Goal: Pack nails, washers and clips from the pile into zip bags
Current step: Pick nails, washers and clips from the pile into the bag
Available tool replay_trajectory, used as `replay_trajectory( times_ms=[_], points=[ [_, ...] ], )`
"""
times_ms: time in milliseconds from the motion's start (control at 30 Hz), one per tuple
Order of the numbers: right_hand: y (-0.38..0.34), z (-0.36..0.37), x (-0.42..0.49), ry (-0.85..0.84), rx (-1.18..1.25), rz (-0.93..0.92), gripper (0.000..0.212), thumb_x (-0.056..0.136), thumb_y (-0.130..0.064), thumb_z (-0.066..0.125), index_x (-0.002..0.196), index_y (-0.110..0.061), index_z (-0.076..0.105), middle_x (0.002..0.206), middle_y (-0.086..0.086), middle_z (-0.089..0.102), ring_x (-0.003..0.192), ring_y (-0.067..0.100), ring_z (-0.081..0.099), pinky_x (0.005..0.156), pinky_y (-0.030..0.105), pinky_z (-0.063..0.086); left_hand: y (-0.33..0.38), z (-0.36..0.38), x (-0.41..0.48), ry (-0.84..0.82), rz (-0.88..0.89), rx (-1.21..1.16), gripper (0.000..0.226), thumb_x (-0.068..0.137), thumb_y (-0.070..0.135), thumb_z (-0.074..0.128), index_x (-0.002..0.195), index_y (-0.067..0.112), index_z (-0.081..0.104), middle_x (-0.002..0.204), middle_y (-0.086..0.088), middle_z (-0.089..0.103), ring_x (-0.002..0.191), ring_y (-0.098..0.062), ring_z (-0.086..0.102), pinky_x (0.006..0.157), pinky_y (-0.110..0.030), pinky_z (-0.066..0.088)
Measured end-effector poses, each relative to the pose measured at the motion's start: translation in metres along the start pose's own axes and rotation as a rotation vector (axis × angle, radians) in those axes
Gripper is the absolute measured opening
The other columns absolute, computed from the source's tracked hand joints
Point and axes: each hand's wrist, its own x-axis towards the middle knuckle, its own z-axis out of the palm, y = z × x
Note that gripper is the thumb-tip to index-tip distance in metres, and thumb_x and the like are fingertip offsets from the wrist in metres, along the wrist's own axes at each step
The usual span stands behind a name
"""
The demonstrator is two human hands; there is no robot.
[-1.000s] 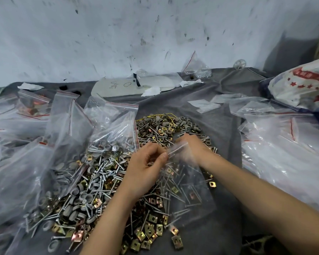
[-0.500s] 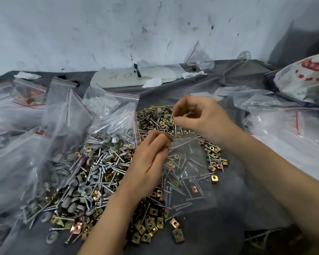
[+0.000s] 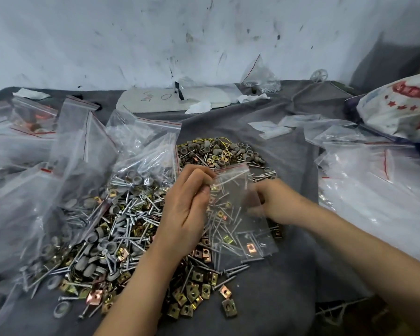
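Zip bag (image 3: 240,214): clear film with a red-lined seal, held upright over the right part of the pile (image 3: 121,226), lower edge apparently resting on loose hardware. Several nails and a few clips, one copper-coloured, show through the film.
Left hand (image 3: 187,209): grip closed, fingers and thumb pinching the bag's upper left corner at the seal.
Right hand (image 3: 277,202): low, just beside the bag's right edge, fingers partly behind the film and blurred. Whether its grip holds anything cannot be told.
Pile: nails, grey washers and brass and copper clips, mixed and spread on the grey cloth (image 3: 289,287) over the counter.
Large filled bags (image 3: 22,214) lie left of the pile; flat clear bags (image 3: 374,190) lie to its right
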Motion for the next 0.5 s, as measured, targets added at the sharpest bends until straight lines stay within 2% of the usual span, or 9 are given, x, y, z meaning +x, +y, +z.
replay_trajectory(
  times_ms=[133, 200, 267, 367, 433, 500],
  points=[
    [0.0, 0.006, 0.001, 0.012, -0.002, -0.047, 0.016, 0.077, -0.003, 0.07, 0.093, -0.006, 0.066, 0.082, 0.004, 0.064, 0.079, 0.021, 0.06, 0.074, 0.032, 0.049, 0.001, 0.001, 0.0, 0.002, -0.003, 0.022, 0.011, 0.091, 0.015, 0.038, 0.087, 0.017, 0.049, 0.094, -0.008, 0.057, 0.089, -0.012, 0.053, 0.077, -0.017, 0.039],
    [-0.001, 0.001, 0.003, 0.076, 0.039, -0.045, 0.011, 0.079, -0.005, 0.07, 0.086, -0.012, 0.065, 0.082, 0.003, 0.065, 0.079, 0.022, 0.061, 0.07, 0.03, 0.049, 0.002, 0.001, -0.001, -0.009, -0.008, 0.022, 0.012, 0.091, 0.016, 0.038, 0.087, 0.016, 0.049, 0.094, -0.008, 0.057, 0.089, -0.012, 0.053, 0.077, -0.017, 0.04],
    [-0.007, -0.011, 0.005, 0.254, 0.2, -0.065, 0.018, 0.081, -0.004, 0.069, 0.08, -0.022, 0.065, 0.076, -0.003, 0.065, 0.074, 0.015, 0.06, 0.066, 0.024, 0.049, 0.002, 0.002, -0.001, -0.022, 0.0, 0.025, 0.012, 0.091, 0.015, 0.037, 0.086, 0.017, 0.048, 0.094, -0.008, 0.057, 0.089, -0.012, 0.053, 0.078, -0.015, 0.039],
    [-0.026, -0.035, 0.002, 0.49, 0.639, -0.19, 0.026, 0.082, -0.001, 0.068, 0.077, -0.026, 0.068, 0.069, -0.009, 0.069, 0.066, 0.003, 0.062, 0.068, 0.02, 0.052, 0.003, 0.003, -0.001, -0.05, 0.015, 0.026, 0.011, 0.091, 0.014, 0.037, 0.086, 0.017, 0.046, 0.096, -0.008, 0.057, 0.093, -0.012, 0.054, 0.081, -0.014, 0.038],
    [-0.04, -0.042, -0.004, 0.507, 0.744, -0.315, 0.024, 0.082, -0.003, 0.069, 0.077, -0.026, 0.07, 0.07, -0.012, 0.07, 0.067, -0.002, 0.062, 0.067, 0.014, 0.049, 0.003, 0.003, -0.001, -0.062, 0.027, 0.026, 0.011, 0.091, 0.013, 0.037, 0.087, 0.017, 0.046, 0.097, -0.007, 0.057, 0.094, -0.011, 0.054, 0.082, -0.013, 0.037],
    [-0.053, -0.04, -0.012, 0.42, 0.68, -0.402, 0.022, 0.081, -0.002, 0.069, 0.081, -0.023, 0.07, 0.073, -0.008, 0.07, 0.071, 0.002, 0.063, 0.068, 0.017, 0.052, 0.003, 0.003, -0.002, -0.064, 0.034, 0.014, 0.011, 0.092, 0.013, 0.037, 0.088, 0.016, 0.047, 0.098, -0.007, 0.056, 0.095, -0.012, 0.054, 0.083, -0.014, 0.037]
  ],
)
